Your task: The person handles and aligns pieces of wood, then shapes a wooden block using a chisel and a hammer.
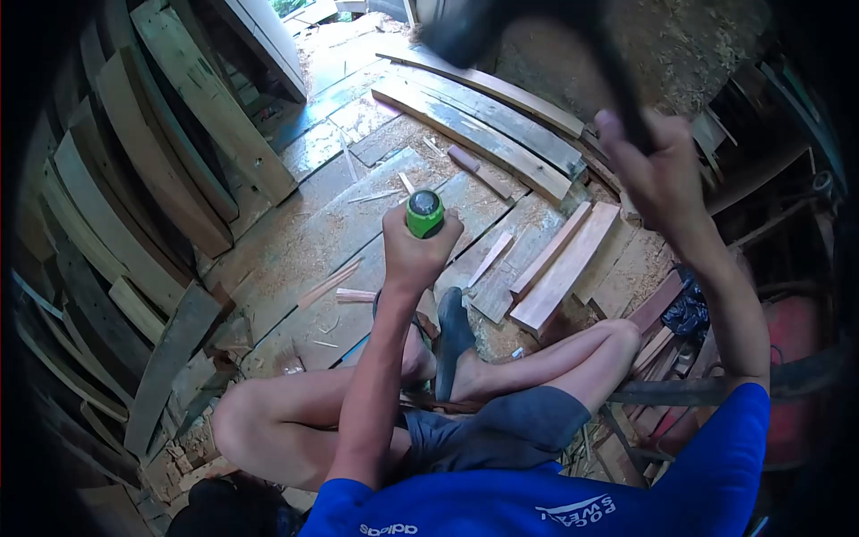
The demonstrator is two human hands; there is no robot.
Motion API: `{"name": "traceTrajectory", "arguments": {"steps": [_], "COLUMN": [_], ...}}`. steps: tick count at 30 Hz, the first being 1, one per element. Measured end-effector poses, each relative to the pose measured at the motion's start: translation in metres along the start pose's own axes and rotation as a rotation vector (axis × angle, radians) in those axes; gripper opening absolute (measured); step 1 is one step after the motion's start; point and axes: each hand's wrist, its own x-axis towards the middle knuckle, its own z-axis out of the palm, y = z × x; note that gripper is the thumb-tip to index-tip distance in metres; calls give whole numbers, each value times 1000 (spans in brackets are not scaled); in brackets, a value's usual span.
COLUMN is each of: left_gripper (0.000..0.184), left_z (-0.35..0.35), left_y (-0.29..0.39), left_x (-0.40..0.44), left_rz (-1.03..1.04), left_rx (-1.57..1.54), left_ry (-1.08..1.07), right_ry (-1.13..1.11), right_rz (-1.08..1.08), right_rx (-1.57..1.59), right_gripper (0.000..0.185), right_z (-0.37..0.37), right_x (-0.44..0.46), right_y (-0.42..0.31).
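Note:
My left hand (pixel 417 249) is wrapped round a green-handled tool (pixel 424 213), whose dark round end faces up at me. The tool's lower part is hidden under the fist. Raised at the upper right, my right hand (pixel 660 166) grips the dark handle of a hammer (pixel 528 27); its head is blurred by motion at the top of the view. The two hands are well apart. Below my left hand is my foot in a dark shoe (pixel 456 336), with a pale wood sliver (pixel 492 257) on the floor beside it.
Long curved boards (pixel 161 152) lean at the left. More planks (pixel 483 134) lie on the wooden floor (pixel 313 215) ahead, among shavings. Two short wood blocks (pixel 568 268) lie right of my foot. A black plastic bag (pixel 687 309) and scrap wood are at the right.

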Motion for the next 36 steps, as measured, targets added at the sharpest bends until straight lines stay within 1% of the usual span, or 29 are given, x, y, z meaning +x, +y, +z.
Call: {"name": "traceTrajectory", "arguments": {"steps": [1,2,3,6,7,8,9,10,12,13,14,15,16,17,18,19,21,22,24,25,26,27,29,30,31,32,34,35,36], "left_gripper": [22,22,22,22,22,22,21,21,21,21,21,21,21,20,20,20,20,21,21,20,20,17,19,20,19,19,17,16,16], "left_z": [1,0,-2,1,1,0,0,0,-1,-2,0,2,1,1,-2,-2,-3,-3,-2,-2,-4,-4,-3,-3,-1,0,1,2,3], "left_y": [7,6,5,1,2,4,11,9,6,5,4,4,5,8,7,6,7,6,6,6,4,1,-1,0,1,3,1,1,-1], "left_x": [0,0,-2,-1,-1,-1,0,-2,0,1,2,3,1,0,0,-1,0,0,3,3,-2,-2,-6,-1,0,0,0,-2,-5], "left_rz": [-112,-123,-142,-103,-104,-101,-81,-97,-105,-93,-83,-71,-72,-94,-110,-124,-108,-89,-75,-81,-99,-20,-77,-85,-112,-99,-83,-2,-23], "left_rx": [-31,-38,-45,-67,-37,-8,25,-11,-85,-52,-45,-42,-34,-4,28,10,-32,-56,-75,-69,-58,6,4,5,-124,-103,-75,17,-8], "left_ry": [33,29,26,41,37,35,16,27,33,27,25,35,56,50,14,15,32,42,31,32,41,2,29,27,48,23,5,-13,-9], "right_ry": [-90,-181,-287,-81,-6,-12,12,39,-259,-318,-241,-83,18,77,111,89,-256,-346,-202,-12,64,32,-101,-130,-234,-343,-73,88,122], "right_rz": [-140,-278,-174,-173,2,143,49,-40,-226,-170,-167,-195,-120,38,62,-106,-256,-112,-107,-163,69,174,-210,-409,-284,-141,-137,68,129], "right_rx": [-223,-447,-417,-147,-57,175,64,-46,-367,-278,-298,-288,-171,-9,58,-11,-477,-356,-255,-203,-62,24,-240,-350,-306,-256,-119,-94,-88], "right_gripper": [9,9,9,11,15,19,18,17,14,11,10,10,11,12,13,14,14,11,10,13,12,11,12,15,15,15,12,13,13], "right_z": [6,10,9,2,-2,-3,3,10,18,11,4,-1,-4,-6,-4,7,17,13,-1,-3,-6,-9,5,13,8,4,-4,-7,-2], "right_x": [-8,-14,-14,0,3,4,2,-3,-14,-10,-6,0,6,6,6,4,-11,-11,-1,5,5,5,-6,-10,-9,-11,-3,0,-2], "right_y": [12,21,17,7,-11,-5,-4,-2,10,11,6,2,-6,-15,-17,-3,9,8,1,-2,-15,-16,6,12,12,8,-6,-8,-6]}}
